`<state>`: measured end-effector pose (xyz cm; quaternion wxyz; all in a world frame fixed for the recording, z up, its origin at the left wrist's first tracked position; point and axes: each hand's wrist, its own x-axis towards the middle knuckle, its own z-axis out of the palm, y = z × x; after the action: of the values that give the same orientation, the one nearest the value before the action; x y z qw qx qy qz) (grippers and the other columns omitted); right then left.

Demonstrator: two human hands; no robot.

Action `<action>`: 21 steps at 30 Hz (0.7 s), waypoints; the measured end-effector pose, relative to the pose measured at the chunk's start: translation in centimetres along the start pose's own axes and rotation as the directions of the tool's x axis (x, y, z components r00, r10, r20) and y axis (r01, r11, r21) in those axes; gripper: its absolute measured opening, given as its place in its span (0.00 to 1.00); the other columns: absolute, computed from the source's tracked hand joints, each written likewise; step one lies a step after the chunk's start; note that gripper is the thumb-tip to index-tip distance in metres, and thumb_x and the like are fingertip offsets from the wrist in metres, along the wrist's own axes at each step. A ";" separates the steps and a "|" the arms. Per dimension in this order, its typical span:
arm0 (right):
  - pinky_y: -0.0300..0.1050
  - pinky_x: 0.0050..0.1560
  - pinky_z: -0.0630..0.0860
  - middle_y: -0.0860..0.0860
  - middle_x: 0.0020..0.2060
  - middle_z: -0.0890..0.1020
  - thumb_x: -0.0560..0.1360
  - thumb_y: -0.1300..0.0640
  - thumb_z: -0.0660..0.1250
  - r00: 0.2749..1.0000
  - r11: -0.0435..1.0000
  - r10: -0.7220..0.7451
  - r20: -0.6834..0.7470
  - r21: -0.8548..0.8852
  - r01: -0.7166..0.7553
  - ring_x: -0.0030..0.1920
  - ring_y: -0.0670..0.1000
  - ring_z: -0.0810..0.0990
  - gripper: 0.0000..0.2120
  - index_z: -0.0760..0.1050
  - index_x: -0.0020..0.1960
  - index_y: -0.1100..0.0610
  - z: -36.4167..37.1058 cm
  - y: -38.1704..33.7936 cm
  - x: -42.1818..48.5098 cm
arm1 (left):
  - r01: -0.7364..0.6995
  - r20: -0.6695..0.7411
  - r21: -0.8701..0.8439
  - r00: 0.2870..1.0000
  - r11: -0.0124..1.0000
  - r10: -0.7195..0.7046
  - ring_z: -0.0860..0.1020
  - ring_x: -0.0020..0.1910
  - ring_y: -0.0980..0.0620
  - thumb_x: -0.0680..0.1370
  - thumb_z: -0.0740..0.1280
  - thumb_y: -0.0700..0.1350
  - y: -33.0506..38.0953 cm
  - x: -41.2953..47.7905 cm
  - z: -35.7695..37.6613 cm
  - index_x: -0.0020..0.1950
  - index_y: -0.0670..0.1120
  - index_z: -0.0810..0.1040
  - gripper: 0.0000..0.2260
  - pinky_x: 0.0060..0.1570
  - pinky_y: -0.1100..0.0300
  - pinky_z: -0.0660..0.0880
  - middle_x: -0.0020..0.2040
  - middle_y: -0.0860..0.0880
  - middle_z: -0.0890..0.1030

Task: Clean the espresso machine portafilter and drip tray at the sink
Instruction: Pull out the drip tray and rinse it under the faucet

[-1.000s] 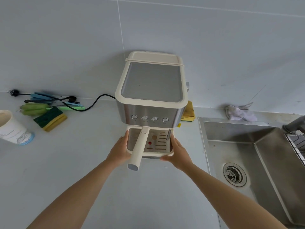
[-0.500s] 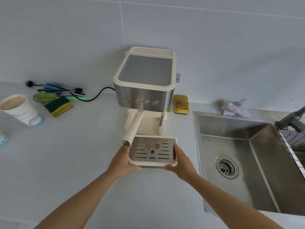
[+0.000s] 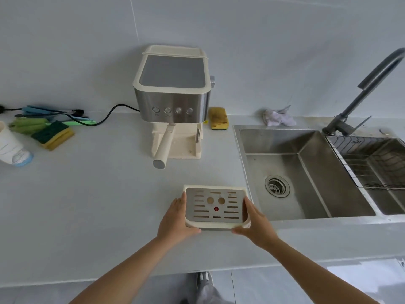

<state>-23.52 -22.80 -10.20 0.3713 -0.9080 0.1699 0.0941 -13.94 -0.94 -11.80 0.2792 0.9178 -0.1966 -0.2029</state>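
In grip: matt cream plastic drip tray (image 3: 215,226), slotted brushed-metal grate (image 3: 210,212). Right of grip: satin stainless steel sink (image 3: 274,141).

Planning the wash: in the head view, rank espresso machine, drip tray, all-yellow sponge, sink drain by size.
1. espresso machine
2. drip tray, though nearest the camera
3. all-yellow sponge and sink drain: look alike, unranked

The grey counter (image 3: 87,205) carries an espresso machine (image 3: 173,95) at twelve o'clock, with a yellow sponge (image 3: 218,118) just beside it at three. A green-and-yellow sponge (image 3: 53,134), brushes (image 3: 50,113) and a paper cup (image 3: 11,145) lie out at nine. A crumpled cloth (image 3: 278,118) lies at two, behind the sink (image 3: 274,139).
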 end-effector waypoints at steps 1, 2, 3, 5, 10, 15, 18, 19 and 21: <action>0.29 0.46 0.71 0.46 0.63 0.73 0.66 0.54 0.75 1.000 1.000 0.003 0.000 -0.005 -0.003 0.55 0.41 0.70 0.47 0.49 0.74 0.50 0.0 0.3 -0.6 | -0.003 0.006 0.008 1.000 1.000 0.003 0.66 0.66 0.54 0.66 0.74 0.55 0.2 -0.5 0.4 0.76 0.49 0.40 0.52 0.57 0.59 0.72 0.69 0.51 0.63; 0.32 0.50 0.72 0.47 0.63 0.72 0.66 0.54 0.75 1.000 1.000 0.006 0.002 -0.011 -0.006 0.56 0.41 0.70 0.47 0.49 0.75 0.50 -0.1 0.5 -1.1 | -0.002 0.010 0.015 1.000 1.000 0.002 0.66 0.67 0.54 0.66 0.73 0.55 0.3 -0.9 0.8 0.76 0.49 0.40 0.52 0.57 0.60 0.72 0.69 0.51 0.63; 0.35 0.54 0.73 0.47 0.63 0.72 0.66 0.54 0.75 1.000 1.000 0.009 0.001 -0.021 -0.009 0.56 0.41 0.70 0.47 0.49 0.75 0.51 -0.1 0.7 -1.6 | 0.002 0.013 0.022 1.000 1.000 -0.002 0.65 0.67 0.54 0.66 0.73 0.56 0.5 -1.4 1.1 0.76 0.48 0.40 0.51 0.57 0.60 0.72 0.69 0.51 0.63; 0.39 0.58 0.72 0.47 0.64 0.72 0.66 0.53 0.75 1.000 0.999 0.008 -0.001 -0.045 -0.008 0.57 0.42 0.69 0.48 0.48 0.75 0.51 -0.1 1.1 -2.4 | 0.011 0.009 0.040 1.000 0.999 -0.011 0.65 0.67 0.54 0.66 0.73 0.56 0.8 -2.2 1.7 0.76 0.47 0.40 0.52 0.57 0.60 0.72 0.69 0.51 0.63; 0.43 0.61 0.73 0.47 0.65 0.71 0.66 0.53 0.75 1.000 0.997 -0.008 0.024 -0.079 0.009 0.60 0.44 0.71 0.49 0.47 0.75 0.51 0.0 2.1 -3.2 | 0.043 0.006 0.065 0.999 0.997 -0.043 0.66 0.66 0.53 0.67 0.73 0.56 1.2 -3.4 3.0 0.76 0.47 0.41 0.51 0.58 0.60 0.72 0.68 0.50 0.64; 0.44 0.61 0.73 0.47 0.67 0.69 0.66 0.51 0.75 0.999 0.994 -0.008 0.047 -0.108 0.013 0.63 0.47 0.71 0.49 0.46 0.75 0.52 -0.1 3.1 -3.9 | 0.054 0.000 0.080 0.999 0.995 -0.054 0.66 0.66 0.53 0.67 0.73 0.55 1.9 -4.3 3.7 0.76 0.47 0.42 0.50 0.58 0.59 0.72 0.68 0.50 0.64; 0.44 0.62 0.72 0.48 0.68 0.67 0.67 0.50 0.74 0.998 0.991 -0.018 0.064 -0.130 0.027 0.64 0.47 0.69 0.49 0.45 0.76 0.53 -0.2 3.2 -4.0 | 0.058 0.001 0.094 0.998 0.994 -0.058 0.66 0.66 0.52 0.66 0.73 0.54 2.2 -4.4 3.8 0.76 0.47 0.42 0.50 0.58 0.58 0.72 0.67 0.49 0.65; 0.45 0.63 0.72 0.48 0.68 0.66 0.67 0.49 0.74 0.997 0.989 -0.026 0.075 -0.145 0.036 0.65 0.47 0.68 0.49 0.44 0.76 0.53 -0.3 3.2 -4.0 | 0.066 0.011 0.102 0.998 0.993 -0.067 0.65 0.66 0.52 0.66 0.73 0.55 2.3 -4.4 3.7 0.76 0.46 0.42 0.51 0.58 0.58 0.71 0.67 0.49 0.65; 0.46 0.65 0.71 0.49 0.69 0.64 0.67 0.46 0.73 0.994 0.977 -0.040 0.098 -0.203 0.059 0.67 0.48 0.65 0.50 0.42 0.76 0.54 -0.6 3.0 -3.9 | 0.082 0.039 0.151 0.995 0.985 -0.089 0.60 0.71 0.48 0.66 0.72 0.57 2.6 -4.2 3.5 0.76 0.47 0.41 0.51 0.65 0.54 0.67 0.71 0.46 0.62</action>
<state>-28.27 -24.32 -10.57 0.2853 -0.9401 0.1190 0.1439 -19.81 -2.45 -11.78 0.1964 0.9388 -0.1780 -0.2201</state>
